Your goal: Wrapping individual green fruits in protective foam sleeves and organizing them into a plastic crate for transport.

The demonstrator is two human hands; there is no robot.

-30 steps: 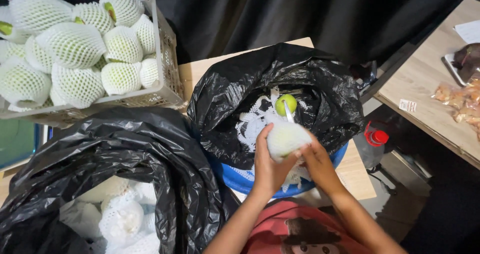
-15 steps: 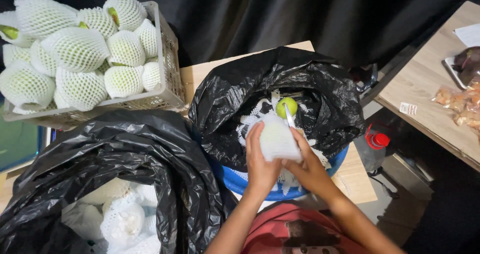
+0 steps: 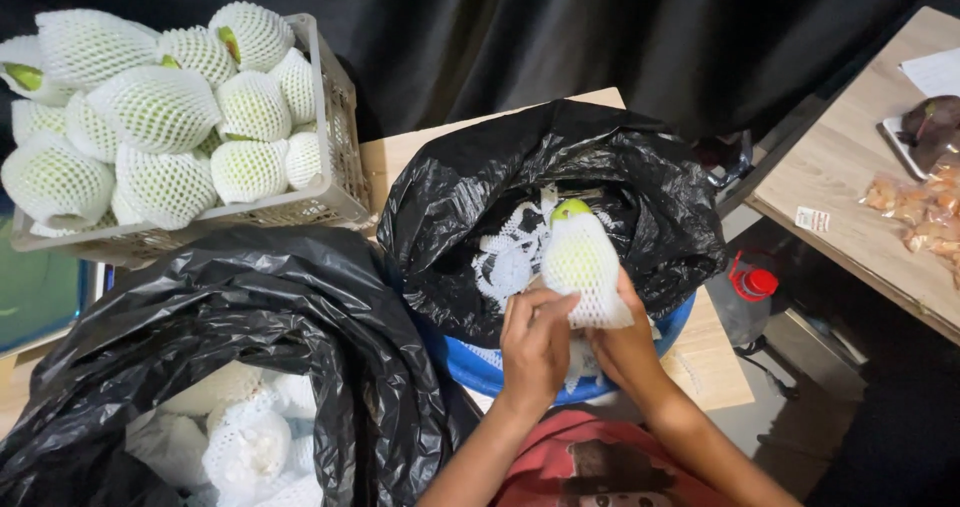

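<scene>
At centre frame, just above the person's lap, a green fruit [image 3: 578, 257] sheathed in white foam netting is held over a black-lined blue tub [image 3: 560, 192]. The left hand [image 3: 533, 342] is closed on the lower edge of the net sleeve, fingers curled over the netting at about 8 o'clock of the fruit. The right hand [image 3: 625, 347] is wrapped beneath the fruit at about 5 o'clock, supporting it from below.

Change noted: a second ago the fruit was held lower, as a rounded white mass between both palms; now it is raised and turned upright, its green tip exposed at 12 o'clock and the sleeve's open end hanging at the bottom. The net is judged to be nearly seated over the fruit, with only the tip left bare.

Loose foam nets [image 3: 510, 257] are seen inside the tub liner, at 9 o'clock of the fruit.

At 10 o'clock, a plastic crate [image 3: 335, 157] is heaped with netted fruits [image 3: 155, 112]. At 7 o'clock, a second black bag [image 3: 300, 317] is open, with white netting [image 3: 245, 442] inside. At 3 o'clock, a clear jug with a red cap [image 3: 745, 292] is set on the floor; a wooden table [image 3: 850, 187] is placed beyond it.
</scene>
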